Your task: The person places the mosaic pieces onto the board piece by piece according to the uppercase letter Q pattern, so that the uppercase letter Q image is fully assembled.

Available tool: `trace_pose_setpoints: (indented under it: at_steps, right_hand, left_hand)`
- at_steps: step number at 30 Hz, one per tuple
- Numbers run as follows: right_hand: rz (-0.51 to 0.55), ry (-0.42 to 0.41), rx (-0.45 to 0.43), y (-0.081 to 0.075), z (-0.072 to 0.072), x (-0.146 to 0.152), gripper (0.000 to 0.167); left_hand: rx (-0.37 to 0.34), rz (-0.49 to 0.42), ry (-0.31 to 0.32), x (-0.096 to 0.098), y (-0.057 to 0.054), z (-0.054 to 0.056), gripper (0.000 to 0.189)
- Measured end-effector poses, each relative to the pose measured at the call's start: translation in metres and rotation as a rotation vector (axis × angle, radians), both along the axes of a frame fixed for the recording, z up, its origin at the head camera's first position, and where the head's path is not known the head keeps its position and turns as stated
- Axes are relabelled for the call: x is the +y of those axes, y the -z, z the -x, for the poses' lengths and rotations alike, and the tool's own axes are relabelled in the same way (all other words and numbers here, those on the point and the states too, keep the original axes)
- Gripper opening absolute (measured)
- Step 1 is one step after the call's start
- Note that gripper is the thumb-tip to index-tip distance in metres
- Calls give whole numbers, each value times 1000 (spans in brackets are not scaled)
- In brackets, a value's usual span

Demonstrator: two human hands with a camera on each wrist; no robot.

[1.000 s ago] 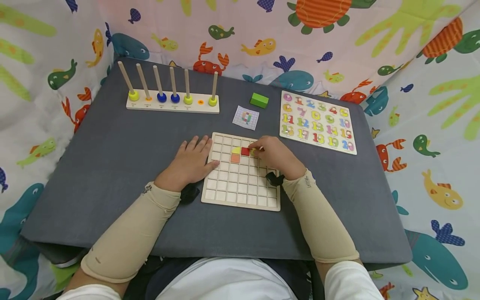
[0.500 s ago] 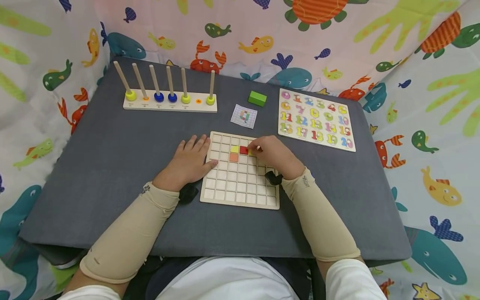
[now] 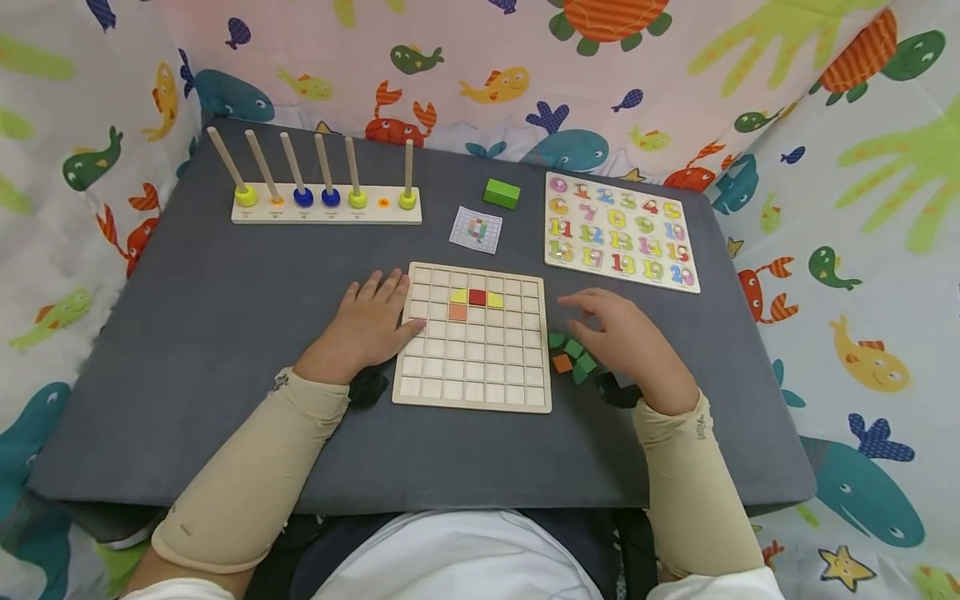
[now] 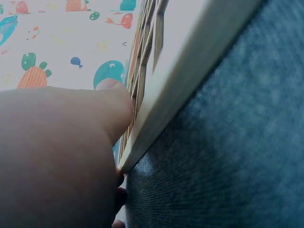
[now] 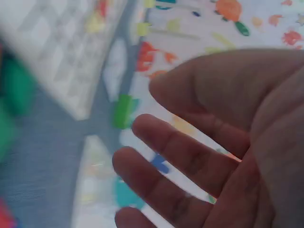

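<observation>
A square wooden grid board (image 3: pixel 474 411) lies mid-table. In its upper rows sit a red tile (image 3: pixel 477 297) between two yellow ones, with an orange tile (image 3: pixel 457 312) below the left yellow. My left hand (image 3: pixel 362 327) lies flat with fingers spread along the board's left edge, its thumb (image 4: pixel 116 107) over the rim. To the right of the board, my right hand (image 3: pixel 630 340) hovers with loosely bent fingers and nothing between them, as the right wrist view also shows. Near it lie several loose green tiles (image 3: pixel 574 349) and an orange tile (image 3: pixel 562 363).
Behind the board are a small printed pattern card (image 3: pixel 476 230) and a green block (image 3: pixel 501 193). A number puzzle board (image 3: pixel 553 225) lies at the back right. At the back left stands a peg rack (image 3: pixel 326 215) with yellow and blue beads.
My right hand has let go of the right yellow tile in the grid and moved right, off the board, uncovering the loose tiles. The left hand has stayed at the board's edge.
</observation>
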State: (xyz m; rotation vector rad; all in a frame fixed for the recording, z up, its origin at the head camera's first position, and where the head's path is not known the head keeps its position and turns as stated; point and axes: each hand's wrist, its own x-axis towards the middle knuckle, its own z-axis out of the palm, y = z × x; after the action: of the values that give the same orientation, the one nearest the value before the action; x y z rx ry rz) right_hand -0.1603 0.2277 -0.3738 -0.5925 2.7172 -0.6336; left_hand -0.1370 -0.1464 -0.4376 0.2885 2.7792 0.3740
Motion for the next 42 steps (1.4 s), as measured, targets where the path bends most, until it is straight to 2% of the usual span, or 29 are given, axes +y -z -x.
trace_pose_setpoints:
  at_steps: [4, 7, 12, 18, 23, 28, 33, 36, 42]
  right_hand:
    - [-133, -61, 95, 32, -17, -4, 24]
    - [-209, -49, 179, 47, -32, -13, 22]
    - [-219, 7, 248, 52, -44, -19, 27]
    - [-124, 28, 293, 46, -45, -23, 18]
    - [-46, -42, 357, 37, -43, -40, 18]
    - [-47, -151, 380, 35, -37, -67, 17]
    - [-64, -245, 372, 38, -27, -95, 13]
    - [-75, -291, 338, 40, -19, -111, 13]
    - [-145, -345, 312, 42, -2, -132, 9]
  left_hand:
    - [-2, -1, -9, -11, 2, -3, 87]
    - [-8, -4, -4, -16, 2, -4, 87]
    - [-12, -15, -12, -20, 6, -6, 87]
    - [-12, -27, -29, -23, 6, -11, 88]
    - [-11, -24, -30, -22, 4, -11, 88]
    - [-10, -11, -25, -19, 7, -8, 88]
    - [-1, 0, -20, -14, 8, -4, 88]
    - [7, -4, -17, -10, 7, -2, 88]
    - [2, 1, -4, -1, 3, 2, 90]
